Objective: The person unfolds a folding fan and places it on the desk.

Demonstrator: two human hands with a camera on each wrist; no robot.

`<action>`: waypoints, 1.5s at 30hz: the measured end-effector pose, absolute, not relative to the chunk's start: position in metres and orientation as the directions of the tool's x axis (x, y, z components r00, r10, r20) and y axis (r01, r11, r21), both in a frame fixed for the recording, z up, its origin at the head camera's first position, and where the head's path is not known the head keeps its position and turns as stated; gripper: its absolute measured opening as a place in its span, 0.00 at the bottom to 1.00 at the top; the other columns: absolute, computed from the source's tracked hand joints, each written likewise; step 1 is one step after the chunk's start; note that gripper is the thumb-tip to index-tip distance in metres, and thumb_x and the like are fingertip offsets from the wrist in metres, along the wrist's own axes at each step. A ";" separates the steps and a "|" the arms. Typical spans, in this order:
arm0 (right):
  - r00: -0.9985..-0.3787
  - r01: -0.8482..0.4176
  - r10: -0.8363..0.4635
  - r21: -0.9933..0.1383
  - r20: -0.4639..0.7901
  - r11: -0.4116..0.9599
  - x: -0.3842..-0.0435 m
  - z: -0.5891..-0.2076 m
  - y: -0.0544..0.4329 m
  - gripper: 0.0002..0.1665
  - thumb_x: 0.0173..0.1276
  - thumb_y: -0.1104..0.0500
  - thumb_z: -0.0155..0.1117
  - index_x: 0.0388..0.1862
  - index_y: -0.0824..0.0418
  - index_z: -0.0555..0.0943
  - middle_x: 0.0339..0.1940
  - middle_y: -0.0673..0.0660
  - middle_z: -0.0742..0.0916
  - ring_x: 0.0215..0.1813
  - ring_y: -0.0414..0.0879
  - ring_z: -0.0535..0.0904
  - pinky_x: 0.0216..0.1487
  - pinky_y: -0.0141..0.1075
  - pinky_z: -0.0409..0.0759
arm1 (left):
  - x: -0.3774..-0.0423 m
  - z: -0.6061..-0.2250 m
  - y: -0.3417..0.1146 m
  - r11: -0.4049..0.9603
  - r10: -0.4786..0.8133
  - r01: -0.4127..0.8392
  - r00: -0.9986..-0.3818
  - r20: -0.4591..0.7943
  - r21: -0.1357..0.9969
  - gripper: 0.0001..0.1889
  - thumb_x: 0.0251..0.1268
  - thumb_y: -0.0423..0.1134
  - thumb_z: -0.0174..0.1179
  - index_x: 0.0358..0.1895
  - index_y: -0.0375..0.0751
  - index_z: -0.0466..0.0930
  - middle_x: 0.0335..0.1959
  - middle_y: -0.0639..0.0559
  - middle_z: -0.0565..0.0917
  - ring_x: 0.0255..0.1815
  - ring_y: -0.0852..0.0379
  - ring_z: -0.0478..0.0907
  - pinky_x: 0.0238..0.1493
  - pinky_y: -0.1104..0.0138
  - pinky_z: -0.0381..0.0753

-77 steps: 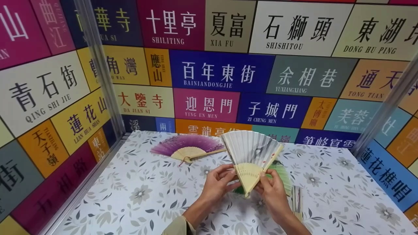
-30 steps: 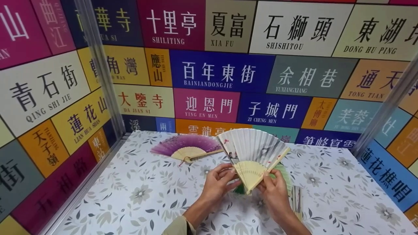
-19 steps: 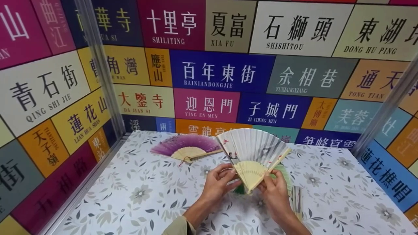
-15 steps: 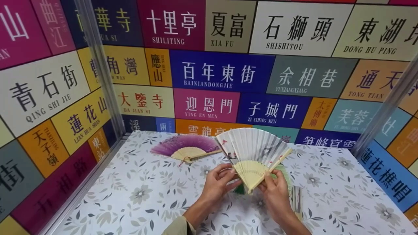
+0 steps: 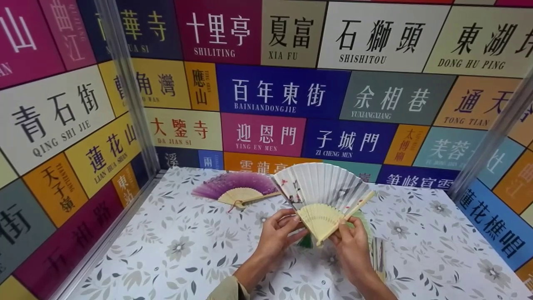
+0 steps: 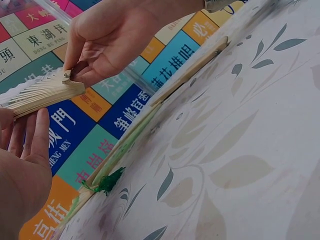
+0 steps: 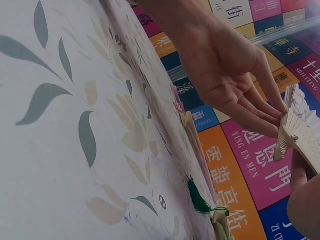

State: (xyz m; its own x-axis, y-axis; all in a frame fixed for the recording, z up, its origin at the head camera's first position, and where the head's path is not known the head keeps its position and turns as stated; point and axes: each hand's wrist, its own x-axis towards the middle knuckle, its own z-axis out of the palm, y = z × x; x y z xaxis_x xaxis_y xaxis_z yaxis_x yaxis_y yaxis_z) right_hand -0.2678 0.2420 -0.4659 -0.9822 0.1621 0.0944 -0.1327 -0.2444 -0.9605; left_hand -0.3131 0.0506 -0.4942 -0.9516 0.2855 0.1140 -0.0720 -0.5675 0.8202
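Observation:
A white folding fan (image 5: pixel 320 187) with red blossom and grey ink patterns is spread partway above the table, its bare pale ribs (image 5: pixel 320 218) meeting at a pivot at the bottom. My left hand (image 5: pixel 280 233) pinches the fan's left edge between thumb and fingers. On the other side, my right hand (image 5: pixel 352 239) pinches the right guard stick low down. Behind the hands lies a green fan (image 5: pixel 363 223), mostly hidden, with a dark green tassel (image 6: pixel 109 181) showing in the left wrist view. The tassel also appears in the right wrist view.
An open purple fan (image 5: pixel 237 187) with a red cord lies at the back left of the table (image 5: pixel 166 254), on a leaf-patterned white cloth. A folded fan (image 5: pixel 379 256) lies beside my right forearm. Colourful sign panels (image 5: pixel 283 91) wall the back and sides.
The white fan has spread wider, its left edge moving left and its right guard stick tilting right. Both hands stay near the same place, the right one shifting slightly.

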 end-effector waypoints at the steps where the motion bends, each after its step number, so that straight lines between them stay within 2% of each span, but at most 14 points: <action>1: -0.982 -0.132 0.166 -0.961 0.092 -0.244 -0.268 -0.466 0.242 0.17 0.93 0.58 0.36 0.69 0.68 0.57 0.78 0.79 0.73 0.65 0.41 0.86 0.68 0.35 0.87 | -0.313 -0.494 0.051 -0.568 0.285 -0.073 -0.952 0.112 0.820 0.15 0.80 0.33 0.64 0.62 0.30 0.77 0.52 0.43 0.92 0.55 0.47 0.91 0.60 0.54 0.93; 8: -0.981 -0.116 0.178 -0.962 0.073 -0.247 -0.269 -0.465 0.241 0.16 0.93 0.59 0.34 0.70 0.67 0.56 0.78 0.79 0.72 0.65 0.41 0.86 0.69 0.35 0.86 | -0.314 -0.495 0.051 -0.565 0.283 -0.082 -0.954 0.099 0.821 0.15 0.79 0.33 0.65 0.61 0.31 0.78 0.52 0.42 0.92 0.56 0.45 0.91 0.60 0.54 0.93; 18: -0.981 -0.125 0.181 -0.951 0.075 -0.282 -0.270 -0.466 0.244 0.16 0.93 0.60 0.33 0.70 0.66 0.55 0.80 0.77 0.71 0.66 0.39 0.85 0.69 0.34 0.86 | -0.314 -0.496 0.052 -0.606 0.277 -0.086 -0.955 0.108 0.790 0.09 0.78 0.30 0.64 0.54 0.33 0.78 0.48 0.44 0.92 0.53 0.47 0.91 0.60 0.54 0.93; 36: -0.979 -0.121 0.197 -0.945 0.062 -0.305 -0.269 -0.465 0.242 0.16 0.92 0.62 0.33 0.71 0.67 0.55 0.81 0.77 0.70 0.66 0.40 0.85 0.72 0.36 0.84 | -0.315 -0.497 0.053 -0.586 0.252 -0.066 -0.962 0.104 0.808 0.12 0.77 0.32 0.64 0.57 0.30 0.78 0.50 0.40 0.92 0.53 0.47 0.90 0.59 0.56 0.93; 45: -0.978 -0.141 0.190 -0.935 0.081 -0.326 -0.267 -0.466 0.242 0.16 0.92 0.60 0.34 0.69 0.67 0.54 0.81 0.78 0.67 0.66 0.39 0.84 0.67 0.32 0.86 | -0.314 -0.498 0.052 -0.576 0.214 -0.019 -0.968 0.129 0.817 0.15 0.78 0.32 0.64 0.59 0.27 0.77 0.53 0.38 0.92 0.55 0.46 0.90 0.60 0.56 0.93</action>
